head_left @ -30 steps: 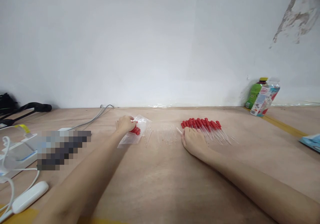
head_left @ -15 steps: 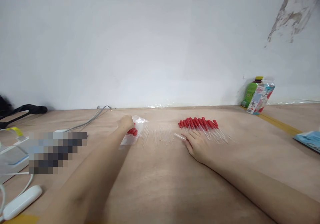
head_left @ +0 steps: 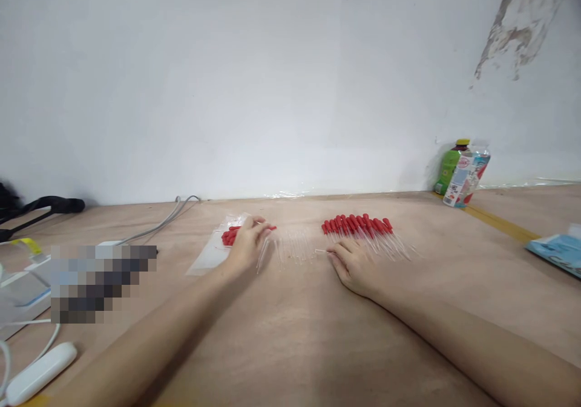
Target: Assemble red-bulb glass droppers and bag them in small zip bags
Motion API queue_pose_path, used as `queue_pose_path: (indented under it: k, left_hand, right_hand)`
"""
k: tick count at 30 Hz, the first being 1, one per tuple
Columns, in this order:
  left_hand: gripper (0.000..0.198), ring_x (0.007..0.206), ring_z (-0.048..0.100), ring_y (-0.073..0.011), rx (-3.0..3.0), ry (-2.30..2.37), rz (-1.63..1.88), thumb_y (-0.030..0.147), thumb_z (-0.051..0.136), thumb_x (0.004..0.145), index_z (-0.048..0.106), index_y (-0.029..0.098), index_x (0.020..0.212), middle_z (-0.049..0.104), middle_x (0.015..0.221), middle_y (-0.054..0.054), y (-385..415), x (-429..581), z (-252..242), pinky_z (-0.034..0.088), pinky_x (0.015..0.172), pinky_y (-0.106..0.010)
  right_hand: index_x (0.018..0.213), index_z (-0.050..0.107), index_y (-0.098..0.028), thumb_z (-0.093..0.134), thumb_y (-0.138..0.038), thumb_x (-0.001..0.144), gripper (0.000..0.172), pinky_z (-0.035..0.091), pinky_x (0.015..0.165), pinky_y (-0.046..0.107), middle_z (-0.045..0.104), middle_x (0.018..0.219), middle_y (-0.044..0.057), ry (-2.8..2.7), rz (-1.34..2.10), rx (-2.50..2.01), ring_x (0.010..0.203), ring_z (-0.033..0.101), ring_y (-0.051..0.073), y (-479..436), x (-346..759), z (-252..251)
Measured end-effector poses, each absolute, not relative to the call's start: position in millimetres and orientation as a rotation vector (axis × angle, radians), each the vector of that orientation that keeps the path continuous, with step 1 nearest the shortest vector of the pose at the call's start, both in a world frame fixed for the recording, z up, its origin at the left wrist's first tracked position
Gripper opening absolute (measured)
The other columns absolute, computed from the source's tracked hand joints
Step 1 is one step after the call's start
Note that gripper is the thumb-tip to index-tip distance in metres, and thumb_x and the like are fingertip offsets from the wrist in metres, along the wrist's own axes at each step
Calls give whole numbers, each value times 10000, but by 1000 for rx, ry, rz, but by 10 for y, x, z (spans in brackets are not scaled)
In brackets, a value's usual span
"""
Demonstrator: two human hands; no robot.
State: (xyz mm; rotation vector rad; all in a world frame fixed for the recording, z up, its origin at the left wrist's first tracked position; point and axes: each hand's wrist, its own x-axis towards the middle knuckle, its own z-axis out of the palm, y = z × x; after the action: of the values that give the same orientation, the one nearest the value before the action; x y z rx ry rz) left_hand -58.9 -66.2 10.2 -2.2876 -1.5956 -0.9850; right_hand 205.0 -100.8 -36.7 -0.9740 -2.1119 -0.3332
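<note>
My left hand (head_left: 246, 245) lies on the wooden table (head_left: 290, 334), just right of a flat clear plastic bag (head_left: 206, 257) holding several red rubber bulbs (head_left: 229, 236). Its fingertips pinch one red bulb (head_left: 271, 228). A row of bare glass tubes (head_left: 295, 250) sits between my two hands. My right hand (head_left: 351, 263) rests palm down with its fingers curled on the end of a single glass tube (head_left: 321, 251). Just behind it lies a row of several finished droppers with red bulbs (head_left: 358, 225).
Two drink bottles (head_left: 460, 171) stand against the white wall at the right. A blue packet (head_left: 556, 251) lies at the right edge. On the left are grey cables (head_left: 158, 219), a black strap (head_left: 45, 204), and a white device (head_left: 39, 374).
My left hand has come out of the bag and moved right with a red bulb in its fingertips. My right hand's fingers have curled onto a glass tube. The bag now lies flat.
</note>
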Motion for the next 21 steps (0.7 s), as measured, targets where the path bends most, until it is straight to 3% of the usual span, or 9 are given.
queue_pose_path:
  k: [3,8,21]
  left_hand:
    - [186,904,525,-150,-2572,-1265,-1146,202,413,855,592,168,892,521,958,-56,-946,-323,-74,434,794,-273]
    - [163,817,530,-139,-2717,-1316,-1236,194,385,868,546,178,894,575,855,-22,-1178,-118,-225,425,740,-270]
    - [169,819,581,-138,-2812,-1437,-1278,270,471,834,562,192,953,638,902,-10,-1212,-85,-232,445,733,-244]
  right_hand:
    - [850,583,-168,409,-213,842,180,341,723,313,599,768,53,-2124,-315,-890,719,526,151,-1044,2022,-373]
    - [847,575,-176,431,-224,837,152,309,750,318,619,773,33,-2137,-317,-800,691,527,127,-1095,1970,-396]
    - [860,578,-176,439,-214,839,146,311,724,306,600,724,13,-2174,-267,-739,649,492,114,-1099,1937,-406]
